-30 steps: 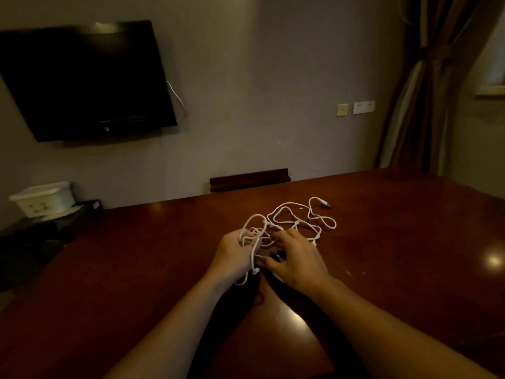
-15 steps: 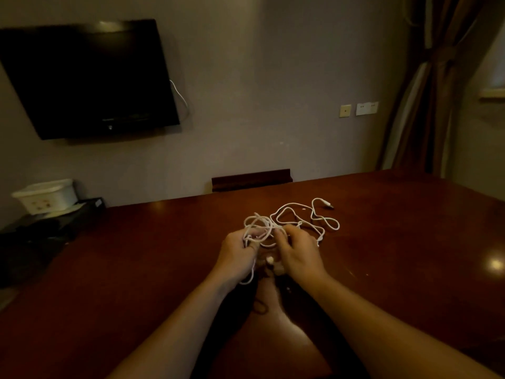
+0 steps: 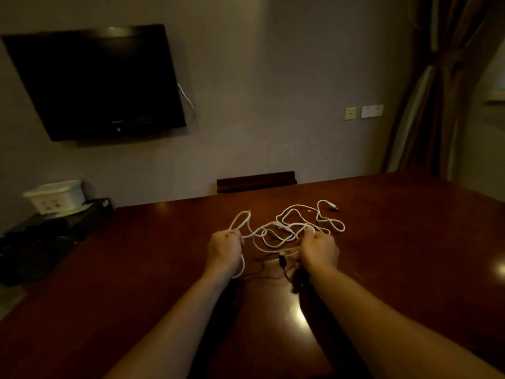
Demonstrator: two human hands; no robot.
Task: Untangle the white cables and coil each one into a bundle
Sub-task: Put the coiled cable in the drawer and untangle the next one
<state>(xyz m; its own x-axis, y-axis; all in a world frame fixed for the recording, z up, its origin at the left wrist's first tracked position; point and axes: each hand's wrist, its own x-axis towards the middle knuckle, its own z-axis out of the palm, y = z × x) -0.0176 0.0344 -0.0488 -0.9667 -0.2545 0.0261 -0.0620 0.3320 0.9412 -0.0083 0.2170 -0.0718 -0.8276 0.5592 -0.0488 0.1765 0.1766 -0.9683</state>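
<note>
A tangle of white cables (image 3: 284,229) is stretched between my two hands above the dark wooden table (image 3: 410,255). My left hand (image 3: 225,248) grips a loop of cable that stands up beyond its knuckles, and a strand hangs down under its wrist. My right hand (image 3: 318,250) grips another bunch of the cables; a white plug end shows at its fingers. Loose loops lie on the table beyond the right hand, ending in a connector (image 3: 334,206).
A chair back (image 3: 256,181) stands at the table's far edge. A black television (image 3: 95,83) hangs on the wall. At the left, a white box (image 3: 56,195) sits on a dark side unit. Curtains (image 3: 437,91) hang at the right.
My hands have pulled apart, the left going left and the right going right. The clump of cables has spread out into a looser web between them.
</note>
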